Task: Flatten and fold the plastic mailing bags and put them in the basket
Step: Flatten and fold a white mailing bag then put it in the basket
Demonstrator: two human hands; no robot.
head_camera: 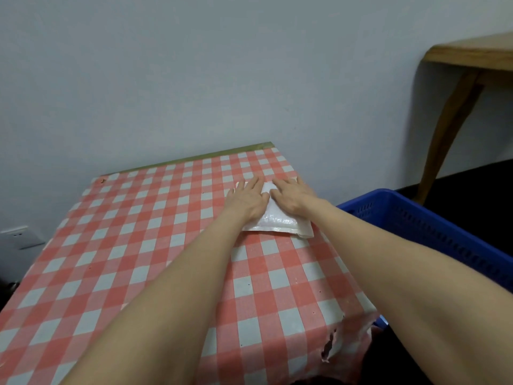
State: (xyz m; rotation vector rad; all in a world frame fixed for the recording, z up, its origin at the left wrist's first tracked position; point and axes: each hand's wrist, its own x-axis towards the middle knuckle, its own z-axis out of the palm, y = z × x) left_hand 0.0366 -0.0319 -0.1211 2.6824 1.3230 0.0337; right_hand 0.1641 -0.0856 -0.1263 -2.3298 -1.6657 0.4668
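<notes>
A white padded plastic mailing bag [280, 222] lies on the red-and-white checked table [138, 245], close to its right edge. My left hand [247, 200] lies flat on the bag's left part with straight fingers pointing away from me. My right hand [293, 194] presses flat on its right part, fingers spread. The two hands nearly touch above the bag's middle. The far end of the bag is hidden under them. A blue plastic basket [433, 232] stands just right of the table, lower than the tabletop.
A pale wall rises behind the table. A wooden side table [455, 118] stands at the far right over a dark floor. A wall socket [22, 236] sits low at the left. The tablecloth is torn at the near right corner [333, 345].
</notes>
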